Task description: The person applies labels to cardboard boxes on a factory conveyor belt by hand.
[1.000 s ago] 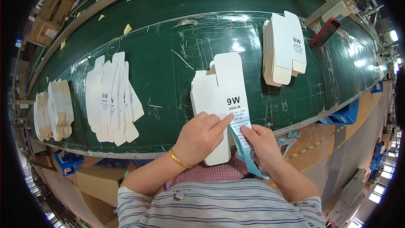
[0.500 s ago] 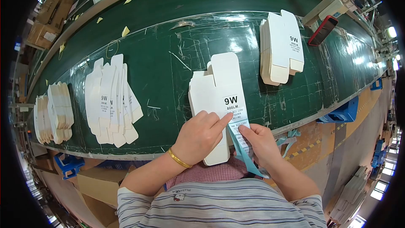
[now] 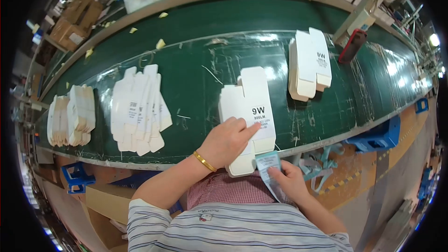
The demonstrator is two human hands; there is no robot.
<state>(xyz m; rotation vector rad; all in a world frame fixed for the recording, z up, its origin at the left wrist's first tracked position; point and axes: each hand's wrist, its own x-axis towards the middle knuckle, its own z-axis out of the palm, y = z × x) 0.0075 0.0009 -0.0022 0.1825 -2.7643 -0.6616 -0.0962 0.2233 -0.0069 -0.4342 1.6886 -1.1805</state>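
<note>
A stack of flat white cartons point(image 3: 249, 107) printed "9W 800LM" lies on the green belt point(image 3: 196, 74) in front of me. My left hand point(image 3: 228, 141) presses on the top carton, index finger stretched out just under the print. My right hand point(image 3: 287, 181) is below the belt's near edge and pinches a blue backing strip point(image 3: 268, 164) that carries a white label. The strip is clear of the carton.
Another pile of 9W cartons point(image 3: 308, 63) lies to the right, a fanned pile point(image 3: 140, 107) to the left, and further stacks point(image 3: 70, 119) at the far left. A red-edged phone point(image 3: 352, 45) rests beside a post. Blue bins point(image 3: 380, 135) hang under the belt edge.
My right hand has pulled the blue strip down off the carton toward me. The left index finger still rests on the carton where a label now sits. The view has shifted.
</note>
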